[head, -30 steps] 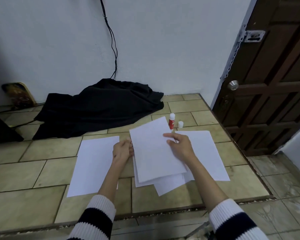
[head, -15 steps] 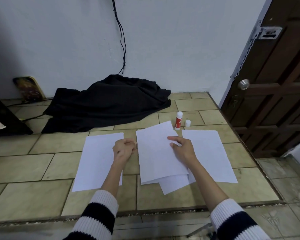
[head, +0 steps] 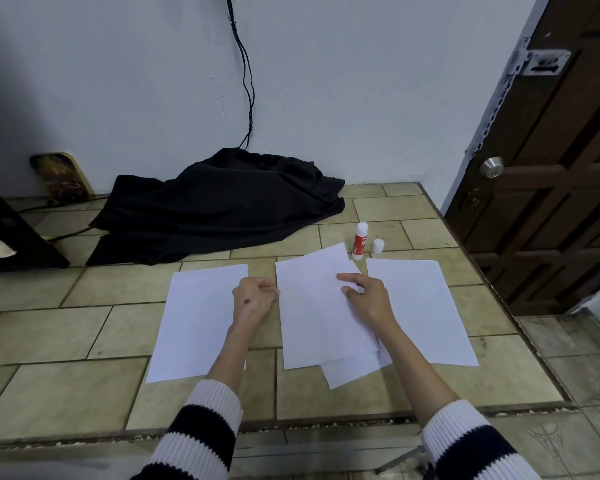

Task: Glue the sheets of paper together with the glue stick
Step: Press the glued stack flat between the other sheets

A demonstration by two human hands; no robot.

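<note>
Since a second ago the top sheet [head: 321, 306] has settled flatter onto the stack, and the left hand [head: 253, 299] has come off its edge.

Right hand [head: 369, 301] rests on the top sheet's right side, forefinger straight and the other fingers loosely bent, probably to pin it square over the sheet beneath [head: 352, 372], whose corner juts out below the wrist. Left hand sits curled just left of the stack; whether it pinches the paper edge I cannot tell. Glue stick [head: 360, 240] stands uncapped beyond the right hand's fingertips, its cap [head: 378, 245] just beside it, both within easy reach. Counted: four sheets, namely two stacked, one sheet [head: 201, 320] under the left forearm, one sheet [head: 420, 306] right of the right hand; one glue stick; one cap.
</note>
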